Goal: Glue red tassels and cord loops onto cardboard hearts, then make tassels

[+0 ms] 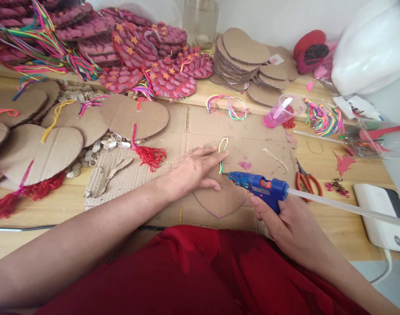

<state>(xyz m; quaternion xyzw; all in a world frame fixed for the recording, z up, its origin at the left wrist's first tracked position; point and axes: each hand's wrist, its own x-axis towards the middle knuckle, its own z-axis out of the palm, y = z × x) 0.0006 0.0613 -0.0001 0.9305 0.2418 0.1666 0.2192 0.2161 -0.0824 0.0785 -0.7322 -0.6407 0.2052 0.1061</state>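
My right hand [286,221] grips a blue glue gun [260,187] with a long clear glue stick out of its back. Its nozzle points left at a cardboard heart [219,201] lying on the cardboard mat [200,127]. My left hand [191,170] lies flat on the heart's top with fingers stretched out, its fingertips pressing a yellow-green thread loop [222,151] onto the heart close to the nozzle.
Plain cardboard hearts [39,146] with red tassels [149,156] lie at the left, decorated pink hearts [170,78] and coloured threads at the back. A stack of blank hearts [241,54], a pink cup [280,113], red pliers [306,181] and a white device [381,214] are at the right.
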